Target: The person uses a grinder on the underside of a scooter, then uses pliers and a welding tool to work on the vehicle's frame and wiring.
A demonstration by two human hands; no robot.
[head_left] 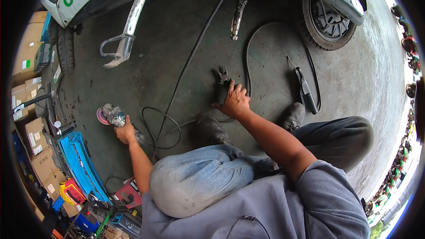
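Hands are working low on the concrete floor (354,84), seen from the head camera, because the person is crouching with both knees bent. The left hand (125,132) is closing its grip fully around the body of an angle grinder (116,117), which is resting on the floor with its pink disc (101,116) pointing away to the left; this way the disc is staying clear of the legs. The grinder's black cable (164,126) is lying in a loop just beside it. The right hand (234,102) is reaching forward and pressing down over the dark handles of a pair of pliers (222,84), whose jaws are pointing away from the person; the fingers are curling over the handles, but I cannot tell if they are lifting the tool or only covering it. A welding electrode holder (305,89) with its cable is lying well apart to the right, near a scooter wheel (328,20). A metal stand (118,48) is hanging down at the upper left. Cardboard boxes (33,93) and blue parts (82,161) are standing along the left side.
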